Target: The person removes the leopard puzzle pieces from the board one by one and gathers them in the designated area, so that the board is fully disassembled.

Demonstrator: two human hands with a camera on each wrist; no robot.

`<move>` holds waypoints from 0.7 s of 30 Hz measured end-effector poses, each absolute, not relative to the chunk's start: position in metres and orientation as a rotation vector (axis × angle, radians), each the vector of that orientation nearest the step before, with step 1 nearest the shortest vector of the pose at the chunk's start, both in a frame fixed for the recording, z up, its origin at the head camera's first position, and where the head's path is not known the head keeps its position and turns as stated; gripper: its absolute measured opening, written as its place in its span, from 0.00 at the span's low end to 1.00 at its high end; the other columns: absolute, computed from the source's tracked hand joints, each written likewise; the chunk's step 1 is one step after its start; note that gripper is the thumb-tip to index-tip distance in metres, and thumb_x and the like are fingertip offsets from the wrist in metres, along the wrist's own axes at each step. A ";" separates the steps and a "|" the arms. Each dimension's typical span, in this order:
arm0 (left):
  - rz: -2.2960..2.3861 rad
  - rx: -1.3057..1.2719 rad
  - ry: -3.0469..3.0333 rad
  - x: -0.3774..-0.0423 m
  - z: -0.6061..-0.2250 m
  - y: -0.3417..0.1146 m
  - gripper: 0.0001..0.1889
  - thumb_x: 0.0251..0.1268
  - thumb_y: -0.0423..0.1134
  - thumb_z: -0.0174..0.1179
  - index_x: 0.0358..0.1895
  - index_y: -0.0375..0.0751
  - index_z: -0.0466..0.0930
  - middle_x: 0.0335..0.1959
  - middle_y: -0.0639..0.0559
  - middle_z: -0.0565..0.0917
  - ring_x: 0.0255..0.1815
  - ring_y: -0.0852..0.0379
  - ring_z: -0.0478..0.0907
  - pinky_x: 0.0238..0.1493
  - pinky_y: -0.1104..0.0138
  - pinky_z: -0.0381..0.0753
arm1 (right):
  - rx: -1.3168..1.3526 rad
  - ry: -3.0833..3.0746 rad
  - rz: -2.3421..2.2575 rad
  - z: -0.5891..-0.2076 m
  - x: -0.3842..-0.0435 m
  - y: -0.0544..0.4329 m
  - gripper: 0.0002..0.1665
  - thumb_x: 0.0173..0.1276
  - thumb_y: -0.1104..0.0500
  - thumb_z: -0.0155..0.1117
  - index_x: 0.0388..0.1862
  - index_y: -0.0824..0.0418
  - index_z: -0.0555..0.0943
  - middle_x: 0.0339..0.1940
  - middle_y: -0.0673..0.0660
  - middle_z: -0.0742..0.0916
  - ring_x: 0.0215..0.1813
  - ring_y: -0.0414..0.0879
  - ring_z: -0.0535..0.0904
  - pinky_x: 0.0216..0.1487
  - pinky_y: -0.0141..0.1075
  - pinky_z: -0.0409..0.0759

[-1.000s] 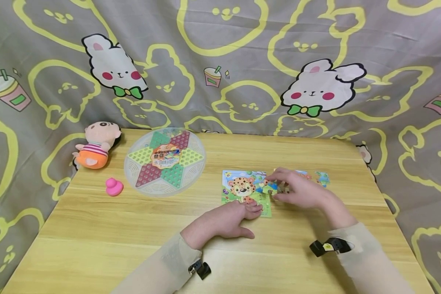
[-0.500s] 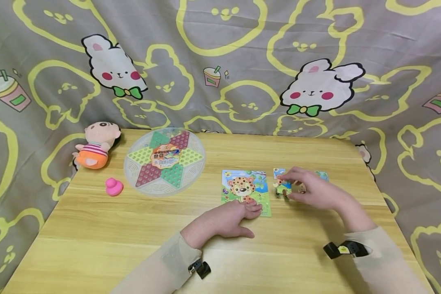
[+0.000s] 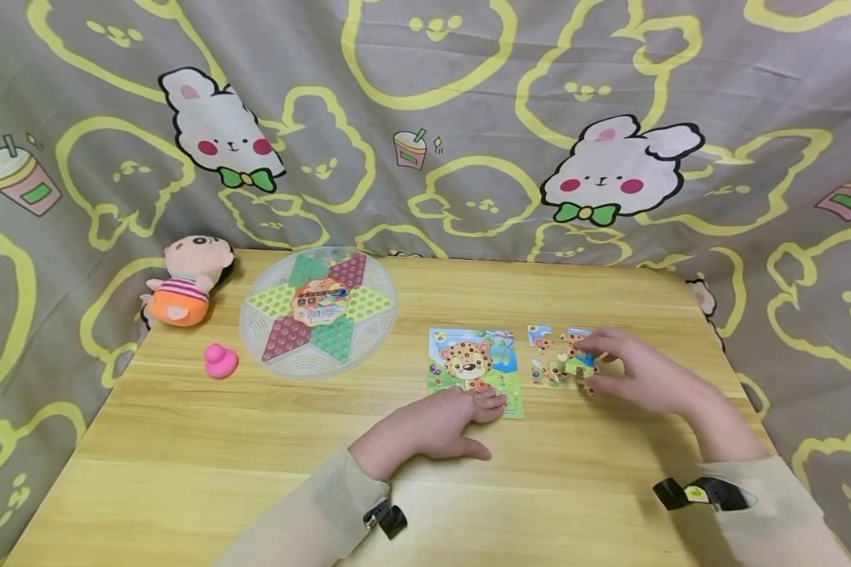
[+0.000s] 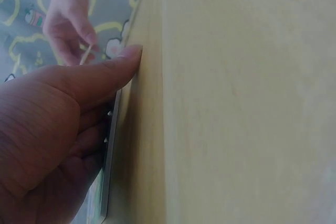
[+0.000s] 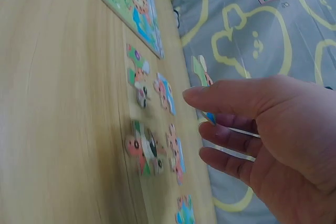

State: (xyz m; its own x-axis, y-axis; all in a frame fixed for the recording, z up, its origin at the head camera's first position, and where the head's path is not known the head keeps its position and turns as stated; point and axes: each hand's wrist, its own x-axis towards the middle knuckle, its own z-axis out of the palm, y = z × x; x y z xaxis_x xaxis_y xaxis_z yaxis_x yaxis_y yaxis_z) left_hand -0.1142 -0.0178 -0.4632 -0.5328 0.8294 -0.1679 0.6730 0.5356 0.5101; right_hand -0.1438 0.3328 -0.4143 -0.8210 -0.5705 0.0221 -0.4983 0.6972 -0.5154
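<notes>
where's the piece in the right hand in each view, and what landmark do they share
Head: piece, right of centre, below middle.
Left wrist: piece, upper left, a pale sliver.
Right wrist: piece, just right of centre.
Shared landmark: the right hand gripping it.

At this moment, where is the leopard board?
In the head view, the board lies right of centre, left of the loose pieces, the left hand on its near edge.

Off to my left on the wood-grain worktop [image 3: 220, 441], I see a striped-and-orange plush doll [image 3: 184, 285] beside a round star-patterned board [image 3: 319, 315], a small pink toy [image 3: 220, 361] nearer me. A grey, rabbit-printed curtain [image 3: 468, 126] hangs behind.
</notes>
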 end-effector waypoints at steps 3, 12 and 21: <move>0.552 1.221 2.390 -0.114 -0.464 -0.018 0.38 0.71 0.55 0.69 0.79 0.45 0.71 0.82 0.58 0.63 0.84 0.59 0.55 0.82 0.59 0.53 | -0.902 2.782 -0.793 -0.414 -0.141 0.340 0.30 0.67 0.66 0.77 0.67 0.67 0.81 0.61 0.56 0.84 0.56 0.49 0.82 0.54 0.52 0.85; 0.549 1.224 2.386 -0.113 -0.464 -0.018 0.38 0.71 0.55 0.69 0.79 0.46 0.70 0.82 0.58 0.63 0.84 0.59 0.54 0.82 0.60 0.53 | -0.892 2.844 -0.743 -0.416 -0.132 0.360 0.33 0.70 0.67 0.74 0.73 0.65 0.78 0.64 0.59 0.81 0.63 0.57 0.80 0.62 0.38 0.79; 0.547 1.209 2.384 -0.114 -0.464 -0.018 0.38 0.72 0.55 0.69 0.80 0.46 0.69 0.83 0.58 0.62 0.84 0.58 0.53 0.83 0.57 0.52 | -0.865 2.893 -0.720 -0.425 -0.128 0.385 0.31 0.66 0.69 0.77 0.68 0.66 0.81 0.60 0.58 0.82 0.59 0.56 0.81 0.55 0.19 0.71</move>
